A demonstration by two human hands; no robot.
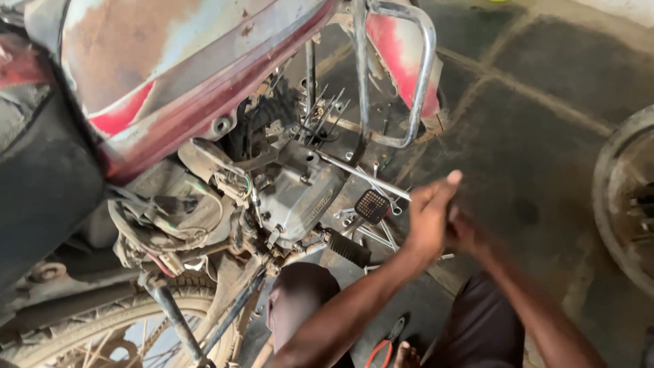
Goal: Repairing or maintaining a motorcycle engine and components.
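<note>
My left hand (430,219) is raised in front of me, to the right of the motorcycle engine (300,197), with its fingers held together and pointing up. My right hand (469,233) is pressed against it from behind and is blurred by motion. Whether either hand holds something small cannot be made out. Both hands hover above the floor, just right of the square brake pedal (372,205) and the black ribbed footpeg (349,249). A long thin metal rod (361,176) runs from the engine toward my left hand.
A worn red fuel tank (170,61) and chrome crash guard (417,82) fill the top. Spanners (383,235) lie on the dark floor under the pedal. Red-handled pliers (381,349) lie by my foot. A loose wheel (627,197) stands right, a tyre (102,327) bottom left.
</note>
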